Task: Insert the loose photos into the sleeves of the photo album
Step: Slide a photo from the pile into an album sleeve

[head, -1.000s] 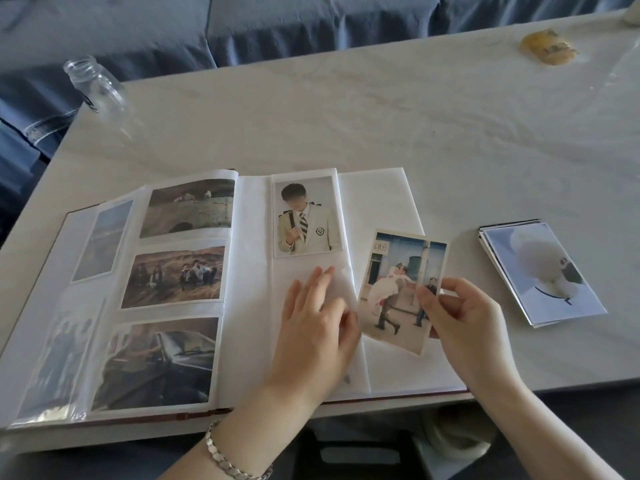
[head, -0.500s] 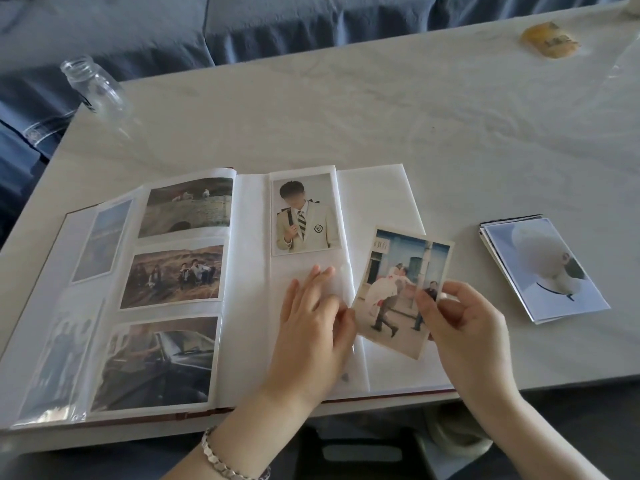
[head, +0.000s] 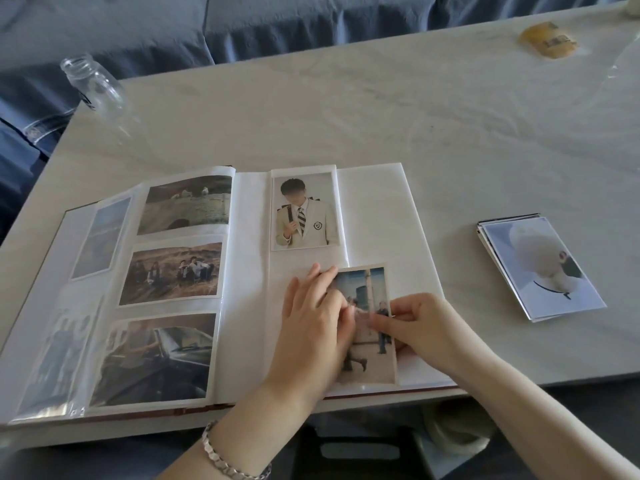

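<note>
The loose photo (head: 372, 362) lies on the right-hand page of the photo album (head: 381, 209), close to the table's (head: 381, 116) near edge and just below the sleeved portrait (head: 304, 211). Its long axis runs from the near edge toward the far edge, with the top leaning slightly left, and the picture reads upright to the person.

The right hand (head: 426, 327) pinches its right edge. The left hand (head: 311, 327) rests straight-fingered on the page at the photo's left edge, probably steadying the sleeve; I cannot tell whether the film is lifted.

Insertion appears just begun. Next, the photo's left edge must slip under the film and slide in square.

The stack of photos (head: 540, 268) waits well apart, toward the right edge. A glass jar (head: 93, 84) stands at the far left corner.
</note>
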`<state>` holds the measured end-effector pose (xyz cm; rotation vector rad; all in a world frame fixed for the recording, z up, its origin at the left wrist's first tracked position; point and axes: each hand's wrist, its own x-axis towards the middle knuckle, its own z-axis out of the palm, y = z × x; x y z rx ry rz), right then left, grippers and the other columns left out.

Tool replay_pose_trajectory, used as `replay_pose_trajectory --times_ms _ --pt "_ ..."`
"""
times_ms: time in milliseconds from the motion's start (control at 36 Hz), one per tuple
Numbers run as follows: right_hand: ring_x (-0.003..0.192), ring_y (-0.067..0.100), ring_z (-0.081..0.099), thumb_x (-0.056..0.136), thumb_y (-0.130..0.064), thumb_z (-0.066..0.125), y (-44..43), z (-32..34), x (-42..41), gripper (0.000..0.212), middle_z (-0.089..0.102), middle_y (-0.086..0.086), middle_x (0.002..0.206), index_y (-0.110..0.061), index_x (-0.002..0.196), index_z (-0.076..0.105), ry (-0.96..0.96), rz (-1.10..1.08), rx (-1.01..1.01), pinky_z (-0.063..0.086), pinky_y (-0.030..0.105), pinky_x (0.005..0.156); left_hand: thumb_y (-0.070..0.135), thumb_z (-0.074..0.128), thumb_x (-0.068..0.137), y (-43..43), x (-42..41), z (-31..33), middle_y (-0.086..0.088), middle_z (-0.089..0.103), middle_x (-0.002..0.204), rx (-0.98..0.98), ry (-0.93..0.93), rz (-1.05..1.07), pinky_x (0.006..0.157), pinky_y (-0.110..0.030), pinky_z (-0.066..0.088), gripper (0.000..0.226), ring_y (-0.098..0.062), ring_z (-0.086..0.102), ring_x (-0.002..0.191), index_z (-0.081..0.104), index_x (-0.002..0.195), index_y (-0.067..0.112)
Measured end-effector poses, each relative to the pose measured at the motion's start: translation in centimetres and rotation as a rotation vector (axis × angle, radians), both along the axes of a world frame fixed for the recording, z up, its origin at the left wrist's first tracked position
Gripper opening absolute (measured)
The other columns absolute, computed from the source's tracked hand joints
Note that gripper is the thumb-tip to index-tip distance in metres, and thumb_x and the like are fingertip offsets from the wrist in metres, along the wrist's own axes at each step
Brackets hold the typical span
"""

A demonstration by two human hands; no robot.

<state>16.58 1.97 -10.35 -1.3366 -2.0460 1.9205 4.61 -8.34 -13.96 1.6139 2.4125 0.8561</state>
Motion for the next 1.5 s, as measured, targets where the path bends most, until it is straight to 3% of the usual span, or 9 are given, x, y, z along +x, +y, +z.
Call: replay_pose_trajectory --times_ms 222,306,361,500,722,861,1056,1222,1500 --pt "0.069 0.022 0.07 0.082 -0.028 0.067 -0.7 -0.2 -1.2 0.019 0.072 0.006 0.072 -0.01 0.075 0.066 0.013 0.028 -0.03 0.058 0.034 0.068 0.033 0.038 0.093 -1.3 -0.8 2.0 -0.006 0.043 0.143 -0.098 -0.051 0.118 0.112 -0.051 0.025 0.026 -0.021 0.026 0.14 0.057 0.084 0.018" --pt "0.063 0.009 0.069 0.089 -0.024 0.058 -0.6 -0.2 -0.8 0.015 0.071 -0.004 0.068 -0.011 0.083 0.064 0.001 0.017 -0.069 0.055 0.022 0.058 0.027 0.052 0.09 -2.5 -1.6 3.2 0.004 0.022 0.151 -0.106 -0.171 0.25 0.112 -0.018 0.016 0.012 -0.008 0.009 0.14 0.051 0.102 0.025" --pt "0.064 0.01 0.069 0.094 -0.023 0.049 -0.6 -0.1 -0.6 0.021 0.071 -0.002 0.071 -0.011 0.086 0.064 0.002 -0.003 -0.084 0.055 0.022 0.059 0.02 0.057 0.089 -3.0 -2.2 3.7 0.011 0.029 0.141 -0.063 -0.258 0.309 0.091 0.002 0.024 0.022 -0.003 0.021 0.133 0.044 0.104 0.03" --pt "0.065 0.015 0.07 0.097 -0.013 0.044 -0.5 0.2 -0.4 0.025 0.073 0.0 0.07 -0.01 0.083 0.065 0.036 -0.007 -0.137 0.057 0.025 0.06 0.017 0.054 0.092 -2.9 -2.7 4.9 0.018 0.039 0.124 -0.065 -0.592 0.445 0.063 0.0 0.035 0.024 0.002 0.039 0.112 0.046 0.109 0.032" --pt "0.072 0.011 0.07 0.095 -0.017 0.047 -0.7 -0.1 -0.1 0.02 0.072 -0.003 0.08 -0.017 0.085 0.065 0.003 -0.018 -0.046 0.058 0.026 0.067 0.008 0.057 0.089 -1.2 -3.3 5.6 0.004 0.056 0.119 0.059 -0.922 0.637 0.085 -0.022 0.041 0.033 -0.008 0.052 0.105 0.051 0.12 0.02" --pt "0.073 0.012 0.07 0.094 -0.018 0.049 -0.8 -0.2 -0.2 0.019 0.072 -0.001 0.083 -0.022 0.085 0.065 0.013 -0.044 -0.026 0.058 0.029 0.069 0.008 0.057 0.088 -0.8 -3.9 6.1 0.004 0.059 0.104 0.041 -1.051 0.677 0.078 -0.022 0.042 0.041 -0.007 0.055 0.092 0.05 0.128 0.015" --pt "0.064 0.013 0.07 0.093 -0.013 0.051 -0.6 -0.3 -0.3 0.02 0.072 -0.001 0.071 -0.017 0.084 0.068 0.037 -0.073 -0.063 0.058 0.025 0.063 0.011 0.057 0.085 -0.1 -4.1 7.1 -0.001 0.058 0.074 -0.111 -0.949 0.549 0.064 -0.021 0.036 0.014 -0.009 0.049 0.068 0.051 0.076 0.02" --pt "0.066 0.014 0.07 0.093 -0.012 0.052 -0.6 -0.5 -0.1 0.019 0.073 -0.002 0.073 -0.02 0.085 0.067 0.054 -0.074 -0.067 0.057 0.023 0.061 0.028 0.055 0.056 0.0 -5.5 7.5 -0.004 0.034 0.08 -0.173 -0.953 0.566 0.073 -0.033 0.024 0.026 -0.017 0.031 0.078 0.049 0.079 0.018" --pt "0.063 0.013 0.069 0.091 -0.01 0.054 -0.6 -0.4 0.0 0.016 0.073 -0.003 0.072 -0.018 0.085 0.066 0.074 -0.086 -0.068 0.054 0.018 0.055 0.022 0.058 0.057 0.4 -5.6 6.4 -0.005 0.036 0.08 -0.168 -0.976 0.549 0.071 -0.03 0.025 0.023 -0.018 0.033 0.079 0.05 0.078 0.016"
